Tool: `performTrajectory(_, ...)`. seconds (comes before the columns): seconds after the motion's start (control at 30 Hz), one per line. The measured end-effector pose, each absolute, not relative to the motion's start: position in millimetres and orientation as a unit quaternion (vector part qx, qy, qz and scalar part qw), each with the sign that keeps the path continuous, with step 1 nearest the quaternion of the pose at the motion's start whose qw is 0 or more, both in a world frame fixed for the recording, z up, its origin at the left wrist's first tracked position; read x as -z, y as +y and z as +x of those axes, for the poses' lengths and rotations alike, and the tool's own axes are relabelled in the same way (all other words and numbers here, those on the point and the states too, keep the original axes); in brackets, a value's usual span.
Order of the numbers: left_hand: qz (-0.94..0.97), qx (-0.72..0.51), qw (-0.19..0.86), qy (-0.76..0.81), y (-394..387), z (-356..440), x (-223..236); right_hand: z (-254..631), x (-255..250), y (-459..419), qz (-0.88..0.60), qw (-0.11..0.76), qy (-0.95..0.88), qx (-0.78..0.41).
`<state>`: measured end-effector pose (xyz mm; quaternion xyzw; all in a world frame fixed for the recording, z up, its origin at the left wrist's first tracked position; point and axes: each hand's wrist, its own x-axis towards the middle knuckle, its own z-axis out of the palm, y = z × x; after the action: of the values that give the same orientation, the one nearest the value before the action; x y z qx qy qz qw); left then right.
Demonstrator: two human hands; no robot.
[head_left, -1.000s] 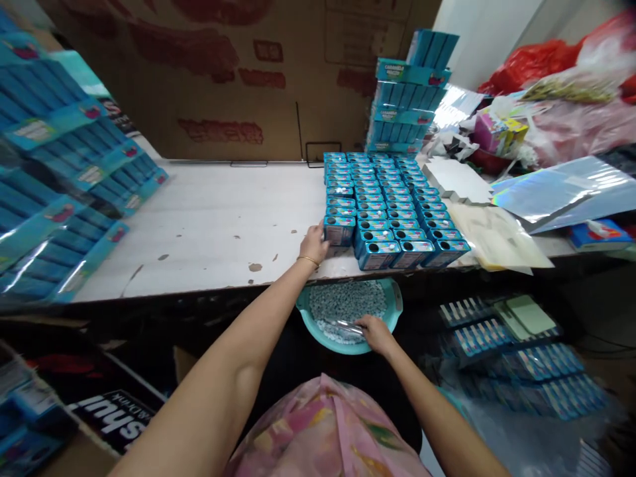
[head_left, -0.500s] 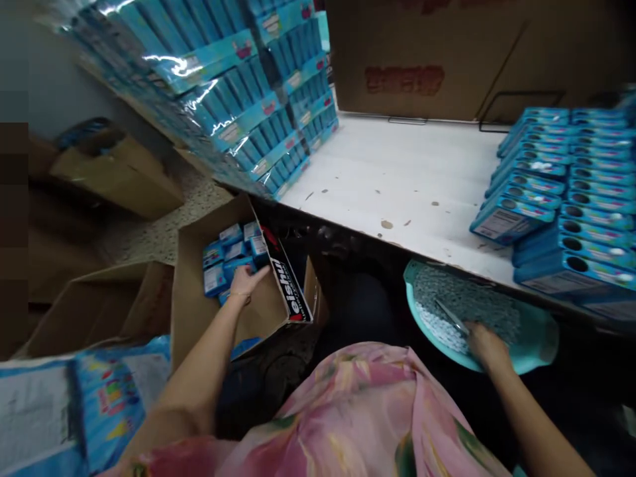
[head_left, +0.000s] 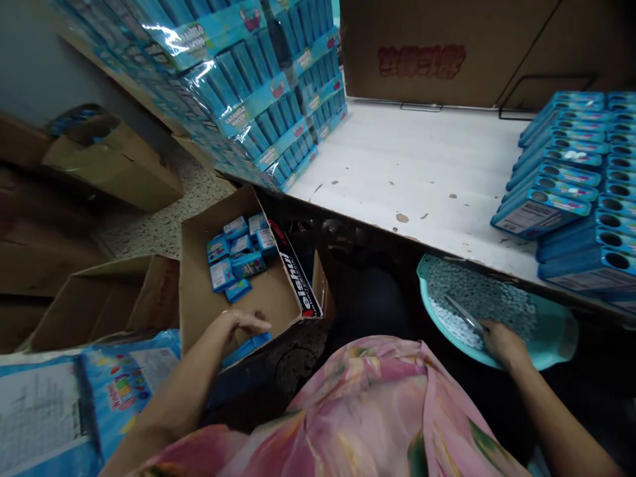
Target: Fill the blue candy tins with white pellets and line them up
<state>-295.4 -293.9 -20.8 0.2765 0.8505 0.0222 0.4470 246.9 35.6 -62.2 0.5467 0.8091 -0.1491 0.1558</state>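
Note:
My left hand (head_left: 248, 322) is inside an open cardboard carton (head_left: 271, 295), fingers stretched out and holding nothing that I can see. Just below it, a blue packet (head_left: 247, 349) lies along the carton's near wall. Several small blue boxes (head_left: 248, 264) lie in a loose pile at the carton's far side. On the right, my right hand (head_left: 501, 343) is closed round the end of a narrow metal scoop (head_left: 464, 313). The scoop's far end rests among small pale pieces (head_left: 477, 291) in a turquoise basin (head_left: 564, 334).
A white worktop (head_left: 397, 152) spans the back and overhangs the basin. Blue cartons with round holes (head_left: 546, 192) stand on its right side. Wrapped blue display packs (head_left: 248, 86) are stacked at left. A printed blue bag (head_left: 119, 391) lies lower left, beside an empty-looking carton (head_left: 99, 298).
My left hand has drawn back from the pile of blue boxes towards the carton's near side. My right hand keeps hold of the scoop in the basin. The view has shifted slightly.

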Motion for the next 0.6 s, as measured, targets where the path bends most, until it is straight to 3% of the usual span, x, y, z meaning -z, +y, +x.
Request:
performTrajectory(0.13, 0.326, 0.034, 0.503, 0.8, -316.2, -276.4, 24.8, 246.6, 67.9, 41.9, 0.55, 0.15, 0.805, 0.166)
performTrajectory(0.3, 0.324, -0.062, 0.395, 0.857, -327.6, -277.3, 9.6, 248.6, 67.4, 47.7, 0.55, 0.157, 0.8, 0.181)
performTrajectory(0.5, 0.363, -0.342, 0.246, 0.831, -281.7, -251.3, -83.6, 254.5, 57.8, 38.9, 0.606, 0.131, 0.782, 0.061)
performTrajectory(0.6, 0.406, -0.427, 0.196, 0.784, -243.4, -210.0, -131.2, 245.5, 51.9, 29.8, 0.595, 0.133, 0.793, 0.009)
